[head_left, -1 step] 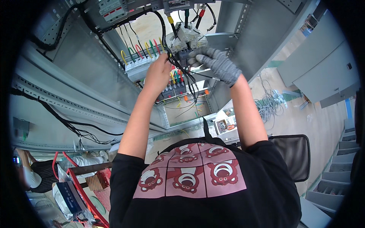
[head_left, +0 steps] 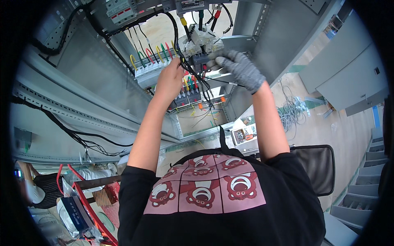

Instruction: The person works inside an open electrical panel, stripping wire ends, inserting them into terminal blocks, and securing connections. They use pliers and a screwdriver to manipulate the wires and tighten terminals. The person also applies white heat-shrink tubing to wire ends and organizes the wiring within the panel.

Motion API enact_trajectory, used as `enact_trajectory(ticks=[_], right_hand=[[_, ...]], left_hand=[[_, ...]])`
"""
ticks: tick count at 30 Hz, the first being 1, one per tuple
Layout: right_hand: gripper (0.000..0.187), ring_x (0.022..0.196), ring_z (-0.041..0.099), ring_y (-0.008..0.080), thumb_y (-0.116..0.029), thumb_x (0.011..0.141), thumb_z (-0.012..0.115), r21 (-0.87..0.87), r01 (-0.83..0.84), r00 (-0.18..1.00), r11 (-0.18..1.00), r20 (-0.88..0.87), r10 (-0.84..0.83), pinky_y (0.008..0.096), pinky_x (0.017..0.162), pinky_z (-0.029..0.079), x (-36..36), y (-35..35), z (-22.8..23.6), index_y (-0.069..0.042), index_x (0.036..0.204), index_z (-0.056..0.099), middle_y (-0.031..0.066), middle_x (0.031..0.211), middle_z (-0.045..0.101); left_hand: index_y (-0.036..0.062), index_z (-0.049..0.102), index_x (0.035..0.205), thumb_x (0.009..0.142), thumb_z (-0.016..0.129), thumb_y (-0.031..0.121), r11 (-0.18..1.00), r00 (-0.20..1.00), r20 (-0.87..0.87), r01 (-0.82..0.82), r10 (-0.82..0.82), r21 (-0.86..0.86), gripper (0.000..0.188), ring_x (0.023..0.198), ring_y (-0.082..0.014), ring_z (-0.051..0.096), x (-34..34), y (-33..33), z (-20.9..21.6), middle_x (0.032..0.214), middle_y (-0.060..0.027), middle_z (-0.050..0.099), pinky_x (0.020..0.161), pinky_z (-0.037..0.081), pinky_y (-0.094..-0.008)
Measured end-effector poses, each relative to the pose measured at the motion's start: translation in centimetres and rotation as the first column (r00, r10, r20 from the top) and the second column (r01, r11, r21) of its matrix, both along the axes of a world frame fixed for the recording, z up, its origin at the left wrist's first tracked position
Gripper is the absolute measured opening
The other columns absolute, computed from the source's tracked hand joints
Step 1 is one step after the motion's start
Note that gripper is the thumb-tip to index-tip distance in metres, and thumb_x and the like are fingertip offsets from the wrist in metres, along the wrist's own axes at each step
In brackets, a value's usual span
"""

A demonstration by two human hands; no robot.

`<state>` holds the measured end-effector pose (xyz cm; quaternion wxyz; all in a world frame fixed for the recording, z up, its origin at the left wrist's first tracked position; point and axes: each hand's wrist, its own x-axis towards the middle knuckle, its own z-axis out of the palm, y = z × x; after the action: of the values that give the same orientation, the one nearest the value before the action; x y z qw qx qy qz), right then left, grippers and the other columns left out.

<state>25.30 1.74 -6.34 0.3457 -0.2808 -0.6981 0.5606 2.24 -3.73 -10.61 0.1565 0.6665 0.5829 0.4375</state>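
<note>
Head view shows wiring that looks partly finished: short coloured leads (head_left: 159, 53) arch from the pale breaker row (head_left: 148, 77) and appear seated, as do those on the darker lower breakers (head_left: 188, 99), while the black wire bundle (head_left: 189, 69) hangs in the middle of the open cabinet (head_left: 280, 35) with its lower tails loose, so that part seems left to do. At the bundle's upper stretch, the bare left hand (head_left: 169, 81) looks to be pinching the wires between thumb and fingers. The gloved right hand (head_left: 241, 70), just right of the bundle, has its fingers extended and loosely spread, with nothing visible in its grasp; its fingertips blur. Below, an open box (head_left: 234, 138) of small items stands near the cabinet's lower frame. On the pale floor (head_left: 324, 141) to the right lies a tangle of grey cable (head_left: 292, 114), with grey cabinets (head_left: 353, 57) beyond. Far left are a red-framed cart (head_left: 91, 212) and another person (head_left: 48, 189).
</note>
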Motion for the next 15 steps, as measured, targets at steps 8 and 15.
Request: enact_trajectory(ticks=[8, 15], right_hand=[[0.028, 0.083, 0.064, 0.0134, -0.019, 0.093, 0.054, -0.09, 0.256, 0.933, 0.962, -0.237, -0.271, 0.0243, 0.071, 0.051, 7.5, 0.4, 1.1, 0.0, 0.113, 0.059, 0.0087, 0.096, 0.067], [0.03, 0.084, 0.064, 0.0164, -0.019, 0.093, 0.053, -0.279, 0.163, 0.886, 0.946, -0.382, -0.265, 0.0257, 0.07, 0.051, 10.8, 1.2, -1.9, 0.002, 0.115, 0.057, 0.0119, 0.099, 0.066]], left_hand=[[-0.0008, 0.047, 0.094, 0.089, 0.047, 0.012, 1.0, 1.0, 0.023, -0.008, 0.009, -0.027, 0.014, 0.077, -0.0431, 0.054, 0.6, -0.3, 0.9, 0.079, -0.0242, 0.056, 0.066, 0.041, -0.0444], [-0.0011, 0.047, 0.09, 0.09, 0.046, 0.011, 1.0, 0.998, 0.066, 0.011, -0.01, -0.02, 0.013, 0.067, -0.0363, 0.053, 0.1, 0.1, 0.3, 0.071, -0.0202, 0.053, 0.062, 0.041, -0.0398]])
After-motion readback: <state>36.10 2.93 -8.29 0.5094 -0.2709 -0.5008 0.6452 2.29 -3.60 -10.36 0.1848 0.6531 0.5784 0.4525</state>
